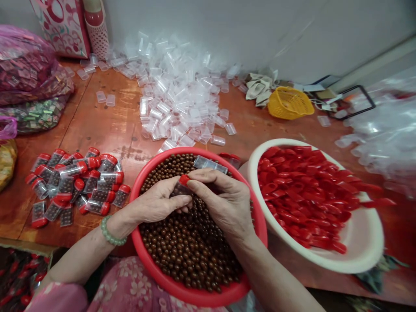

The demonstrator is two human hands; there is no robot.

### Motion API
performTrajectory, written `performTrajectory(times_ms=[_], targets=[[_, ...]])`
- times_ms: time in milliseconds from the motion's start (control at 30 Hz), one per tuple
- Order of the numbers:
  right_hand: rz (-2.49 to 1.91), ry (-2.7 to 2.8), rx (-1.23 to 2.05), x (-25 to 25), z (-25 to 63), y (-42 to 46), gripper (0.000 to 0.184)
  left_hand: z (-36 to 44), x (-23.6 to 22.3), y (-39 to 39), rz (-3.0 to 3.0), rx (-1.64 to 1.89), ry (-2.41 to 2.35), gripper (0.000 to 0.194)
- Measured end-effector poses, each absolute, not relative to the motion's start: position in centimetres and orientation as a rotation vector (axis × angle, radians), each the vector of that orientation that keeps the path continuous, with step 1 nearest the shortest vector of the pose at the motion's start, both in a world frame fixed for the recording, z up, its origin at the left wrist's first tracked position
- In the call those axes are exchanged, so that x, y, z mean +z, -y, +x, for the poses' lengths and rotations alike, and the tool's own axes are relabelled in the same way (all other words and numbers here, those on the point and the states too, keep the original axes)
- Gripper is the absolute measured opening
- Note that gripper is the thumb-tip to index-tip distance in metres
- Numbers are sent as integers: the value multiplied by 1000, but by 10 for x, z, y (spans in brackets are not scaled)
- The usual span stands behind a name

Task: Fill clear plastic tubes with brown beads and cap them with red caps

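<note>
Over a red basin (138,242) full of shiny brown balls (195,255), my left hand (162,199) is closed round a small clear container (181,190) with brown balls inside. My right hand (224,201) pinches the red cap (184,179) at the container's upper end. Whether the cap is fully seated I cannot tell, as fingers cover part of it. Just beyond my right fingers, a clear container (210,164) lies on the balls near the basin's far rim.
Filled, red-capped containers (78,182) lie heaped at left. Empty clear containers (182,95) are piled at the back. A white basin (360,242) of red caps (302,195) stands right, near a yellow basket (289,104). Bags (29,73) sit far left; a box (24,277) is below.
</note>
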State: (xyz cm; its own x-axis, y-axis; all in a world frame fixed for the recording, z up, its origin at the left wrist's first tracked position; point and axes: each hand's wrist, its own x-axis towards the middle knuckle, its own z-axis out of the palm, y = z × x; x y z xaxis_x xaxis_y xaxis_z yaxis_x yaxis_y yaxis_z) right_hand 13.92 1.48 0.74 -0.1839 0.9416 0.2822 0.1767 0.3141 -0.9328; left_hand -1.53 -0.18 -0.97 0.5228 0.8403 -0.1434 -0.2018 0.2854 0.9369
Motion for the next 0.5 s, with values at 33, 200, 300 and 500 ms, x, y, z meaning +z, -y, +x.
performTrajectory(times_ms=[33,200,300,500], targets=[[-1033,1621,943,6,138,-14,9,-16,-10,2,1043,796,-732,19],[-910,1846,732,-1,143,-14,11,-21,-12,1,982,809,-720,34],[-818,2025,709,-1,150,-15,23,-25,-14,1,962,812,-712,40],[-865,2065,843,5,157,-19,26,-25,-15,0,898,811,-749,48]])
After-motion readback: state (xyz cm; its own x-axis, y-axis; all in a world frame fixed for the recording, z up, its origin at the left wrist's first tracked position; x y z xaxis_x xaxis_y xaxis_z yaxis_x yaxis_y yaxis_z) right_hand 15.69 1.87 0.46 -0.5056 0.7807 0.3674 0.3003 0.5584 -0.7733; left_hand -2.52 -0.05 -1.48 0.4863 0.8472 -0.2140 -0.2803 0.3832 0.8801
